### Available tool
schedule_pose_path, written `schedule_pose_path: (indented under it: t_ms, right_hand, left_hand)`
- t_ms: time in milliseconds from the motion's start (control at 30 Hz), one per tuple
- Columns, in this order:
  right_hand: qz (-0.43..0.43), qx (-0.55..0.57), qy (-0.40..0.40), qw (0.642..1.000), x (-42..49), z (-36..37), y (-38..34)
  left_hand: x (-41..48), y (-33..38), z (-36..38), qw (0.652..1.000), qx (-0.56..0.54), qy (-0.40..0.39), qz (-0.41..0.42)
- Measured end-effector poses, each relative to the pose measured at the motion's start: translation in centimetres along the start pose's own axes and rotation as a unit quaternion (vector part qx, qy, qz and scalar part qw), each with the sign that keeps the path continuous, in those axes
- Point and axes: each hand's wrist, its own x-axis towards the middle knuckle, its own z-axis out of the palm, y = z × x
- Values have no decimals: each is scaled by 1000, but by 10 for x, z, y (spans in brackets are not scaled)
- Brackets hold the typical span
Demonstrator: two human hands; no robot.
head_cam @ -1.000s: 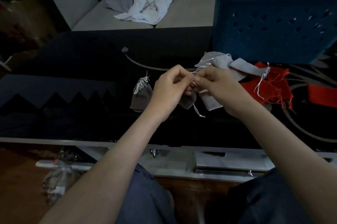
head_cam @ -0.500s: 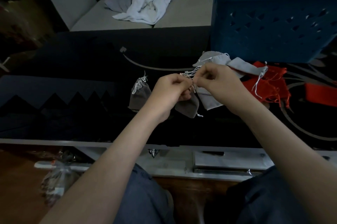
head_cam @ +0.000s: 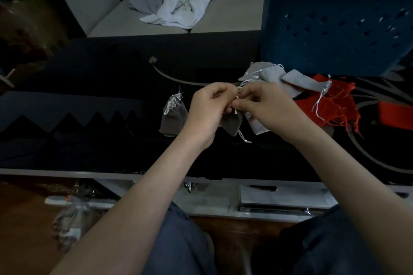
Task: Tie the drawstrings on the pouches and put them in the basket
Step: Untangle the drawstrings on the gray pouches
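Note:
A small grey pouch (head_cam: 232, 123) hangs between my hands over the dark table. My left hand (head_cam: 209, 108) and my right hand (head_cam: 266, 107) both pinch its white drawstrings at the pouch's mouth. Left of them lies another grey pouch (head_cam: 173, 118) with its strings knotted. A heap of light grey pouches (head_cam: 274, 79) lies behind my right hand, and red pouches (head_cam: 330, 104) lie to the right of it. The blue basket (head_cam: 335, 19) stands at the back right of the table.
The table (head_cam: 100, 86) is black with a grey pattern; its front edge runs just below my forearms. Behind it a sofa holds a crumpled white cloth (head_cam: 178, 6). Another red piece (head_cam: 395, 115) lies at the far right. A shelf under the table holds papers.
My hands have stayed together working the strings; the pouch has turned slightly under them and a string end now dangles below it.

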Motion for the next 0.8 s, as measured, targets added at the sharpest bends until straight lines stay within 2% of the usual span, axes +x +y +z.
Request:
schedule_pose_path:
  t_ms: [167, 267, 433, 600, 800]
  right_hand:
    - [-23, -42, 69, 996, -2, 4, -1]
    - [-19, -52, 60, 997, -2, 4, -2]
    - [-15, -7, 20, 1000, -5, 3, -5]
    - [-56, -82, 46, 994, -6, 8, -8]
    - [-42, -42, 66, 996, -3, 10, -5]
  left_hand:
    - [-1, 2, 3, 1000, 0, 10, 8]
    - [-1, 1, 3, 1000, 8, 15, 16]
    - [1, 1, -1, 999, -5, 30, 9]
    - [0, 0, -1, 999, -29, 34, -10]
    - [-2, 2, 1, 999, -24, 43, -19]
